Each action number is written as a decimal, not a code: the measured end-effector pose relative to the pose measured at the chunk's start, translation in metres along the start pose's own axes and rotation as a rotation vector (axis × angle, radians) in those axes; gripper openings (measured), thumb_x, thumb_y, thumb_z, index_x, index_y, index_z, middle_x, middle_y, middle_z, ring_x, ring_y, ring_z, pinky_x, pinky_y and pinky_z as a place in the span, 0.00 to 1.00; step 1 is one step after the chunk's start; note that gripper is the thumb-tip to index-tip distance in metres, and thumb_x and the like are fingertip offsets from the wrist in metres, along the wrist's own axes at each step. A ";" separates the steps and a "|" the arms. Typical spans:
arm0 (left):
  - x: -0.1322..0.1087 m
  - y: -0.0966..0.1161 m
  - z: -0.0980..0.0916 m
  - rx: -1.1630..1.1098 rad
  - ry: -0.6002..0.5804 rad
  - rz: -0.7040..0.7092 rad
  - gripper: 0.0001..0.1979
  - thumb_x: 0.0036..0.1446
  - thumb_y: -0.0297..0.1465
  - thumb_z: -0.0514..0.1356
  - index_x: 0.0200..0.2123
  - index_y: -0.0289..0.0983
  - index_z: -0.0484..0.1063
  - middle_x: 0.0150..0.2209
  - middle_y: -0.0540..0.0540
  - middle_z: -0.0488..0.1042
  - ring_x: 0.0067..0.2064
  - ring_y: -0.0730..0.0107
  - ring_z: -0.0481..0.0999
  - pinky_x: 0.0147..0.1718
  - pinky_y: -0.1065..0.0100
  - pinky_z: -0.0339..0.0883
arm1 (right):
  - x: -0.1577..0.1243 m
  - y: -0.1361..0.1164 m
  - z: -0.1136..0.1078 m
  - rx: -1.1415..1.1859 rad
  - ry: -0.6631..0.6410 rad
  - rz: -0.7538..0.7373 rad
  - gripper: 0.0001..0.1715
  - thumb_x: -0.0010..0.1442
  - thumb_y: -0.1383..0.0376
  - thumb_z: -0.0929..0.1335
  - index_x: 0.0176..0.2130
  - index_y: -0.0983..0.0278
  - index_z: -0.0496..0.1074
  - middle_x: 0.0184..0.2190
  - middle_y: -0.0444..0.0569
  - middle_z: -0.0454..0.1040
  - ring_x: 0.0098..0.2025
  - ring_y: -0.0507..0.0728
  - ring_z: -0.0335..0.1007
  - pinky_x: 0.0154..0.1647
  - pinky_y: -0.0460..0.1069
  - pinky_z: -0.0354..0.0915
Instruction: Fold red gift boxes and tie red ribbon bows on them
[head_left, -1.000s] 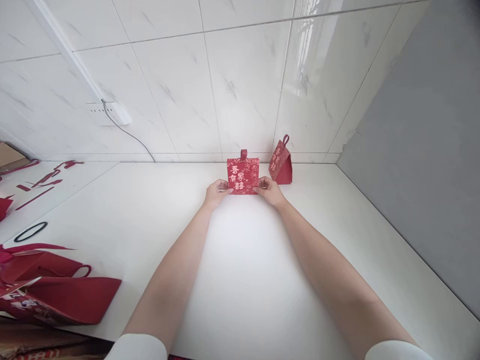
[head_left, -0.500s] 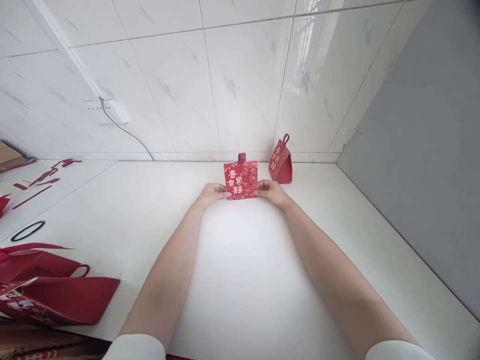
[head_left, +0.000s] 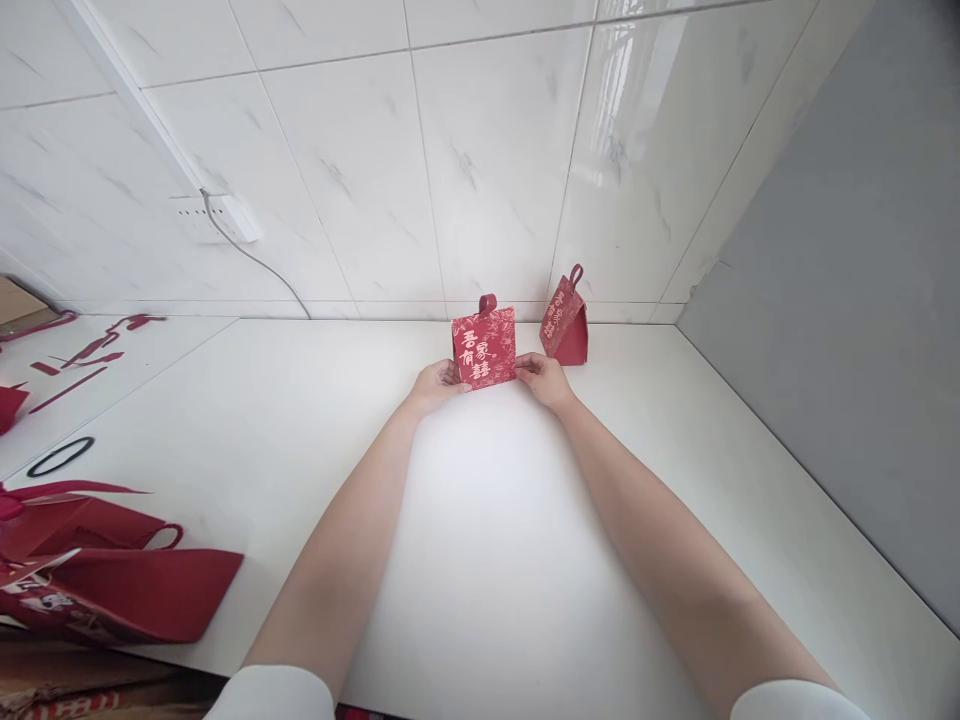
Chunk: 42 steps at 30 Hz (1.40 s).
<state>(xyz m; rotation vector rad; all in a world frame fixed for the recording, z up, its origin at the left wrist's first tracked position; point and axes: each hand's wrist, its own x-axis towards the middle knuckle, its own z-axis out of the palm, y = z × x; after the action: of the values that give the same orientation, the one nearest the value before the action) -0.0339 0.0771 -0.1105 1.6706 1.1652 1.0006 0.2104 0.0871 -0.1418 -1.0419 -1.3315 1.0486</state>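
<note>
1. Head view: left hand [head_left: 437, 385] and right hand [head_left: 544, 375] pinching the lower corners of red gift box [head_left: 484, 348].
2. Upright on white table [head_left: 487, 560] near wall; printed face toward camera, long axis vertical, loop up.
3. Apparently folded shut. Second box [head_left: 565, 327] just beside; flat red blanks [head_left: 112, 590] far left, unfolded.

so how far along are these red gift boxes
Done: one folded box stands closed by the wall, loop on top. In hand: a second box, upright on the white table, is pinched at its lower corners by the left hand and right hand; it looks fully shaped. Left: the flat red pieces at the table's left edge look unfolded.
</note>
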 end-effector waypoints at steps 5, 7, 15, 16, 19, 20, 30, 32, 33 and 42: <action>0.001 -0.005 -0.001 0.107 0.192 0.023 0.17 0.41 0.34 0.68 0.35 0.36 0.70 0.34 0.46 0.75 0.36 0.68 0.73 0.40 0.64 0.67 | -0.006 -0.010 -0.005 0.016 -0.101 0.028 0.16 0.44 0.54 0.73 0.28 0.63 0.73 0.29 0.48 0.77 0.32 0.55 0.72 0.39 0.52 0.68; 0.002 -0.006 -0.002 0.157 0.335 0.029 0.16 0.49 0.34 0.63 0.42 0.37 0.66 0.41 0.42 0.74 0.42 0.66 0.73 0.44 0.62 0.65 | -0.008 -0.013 -0.009 0.033 -0.147 0.053 0.21 0.50 0.48 0.69 0.25 0.64 0.72 0.24 0.50 0.75 0.27 0.55 0.72 0.31 0.50 0.68; -0.014 0.016 0.011 0.495 0.189 0.127 0.17 0.54 0.47 0.58 0.41 0.42 0.69 0.48 0.47 0.73 0.44 0.62 0.73 0.43 0.63 0.64 | -0.012 -0.018 -0.009 -0.049 0.021 -0.031 0.28 0.61 0.44 0.55 0.33 0.61 0.68 0.32 0.48 0.73 0.22 0.50 0.64 0.21 0.46 0.58; -0.015 0.019 0.014 0.605 0.122 0.158 0.19 0.52 0.48 0.59 0.43 0.42 0.69 0.49 0.47 0.73 0.44 0.62 0.73 0.42 0.63 0.64 | -0.015 -0.021 -0.006 -0.115 -0.003 -0.061 0.28 0.62 0.43 0.55 0.33 0.61 0.68 0.33 0.47 0.73 0.24 0.51 0.66 0.22 0.46 0.59; -0.016 0.023 0.023 0.878 0.042 0.223 0.23 0.54 0.50 0.56 0.45 0.40 0.68 0.49 0.44 0.71 0.46 0.59 0.72 0.39 0.63 0.63 | -0.024 -0.029 0.004 -0.436 -0.097 -0.183 0.23 0.60 0.45 0.60 0.35 0.60 0.68 0.33 0.45 0.74 0.29 0.53 0.68 0.31 0.48 0.61; -0.016 0.024 0.025 0.933 0.048 0.232 0.22 0.56 0.50 0.54 0.43 0.39 0.69 0.47 0.43 0.72 0.45 0.58 0.72 0.38 0.63 0.63 | -0.026 -0.032 0.007 -0.576 -0.116 -0.213 0.21 0.60 0.46 0.61 0.35 0.60 0.67 0.33 0.45 0.75 0.30 0.53 0.68 0.32 0.48 0.61; -0.013 0.021 0.028 1.053 0.006 0.240 0.21 0.66 0.41 0.43 0.35 0.37 0.71 0.32 0.43 0.75 0.33 0.62 0.73 0.31 0.64 0.60 | -0.028 -0.040 0.021 -1.119 -0.231 -0.240 0.17 0.68 0.58 0.55 0.39 0.62 0.66 0.34 0.51 0.77 0.34 0.58 0.71 0.29 0.49 0.55; -0.013 0.021 0.028 1.055 -0.006 0.242 0.21 0.66 0.41 0.42 0.35 0.37 0.71 0.32 0.43 0.75 0.32 0.63 0.73 0.31 0.64 0.60 | -0.027 -0.041 0.020 -1.143 -0.249 -0.244 0.16 0.68 0.59 0.54 0.41 0.62 0.66 0.36 0.51 0.77 0.35 0.59 0.72 0.30 0.49 0.56; -0.012 0.021 0.028 1.058 -0.009 0.243 0.21 0.66 0.40 0.43 0.35 0.37 0.72 0.33 0.43 0.76 0.33 0.62 0.74 0.31 0.64 0.60 | -0.027 -0.041 0.020 -1.155 -0.254 -0.246 0.16 0.68 0.59 0.54 0.41 0.63 0.66 0.36 0.51 0.77 0.35 0.59 0.72 0.31 0.49 0.56; -0.014 0.022 0.029 1.047 0.023 0.260 0.20 0.65 0.39 0.44 0.34 0.38 0.73 0.31 0.43 0.76 0.31 0.62 0.74 0.30 0.64 0.59 | -0.027 -0.039 0.025 -1.215 -0.231 -0.258 0.18 0.68 0.60 0.54 0.41 0.63 0.69 0.34 0.53 0.78 0.33 0.60 0.73 0.31 0.50 0.56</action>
<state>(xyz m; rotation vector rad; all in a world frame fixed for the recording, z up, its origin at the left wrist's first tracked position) -0.0043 0.0541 -0.1017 2.6700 1.6611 0.5438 0.1857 0.0519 -0.1096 -1.5474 -2.3018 0.0560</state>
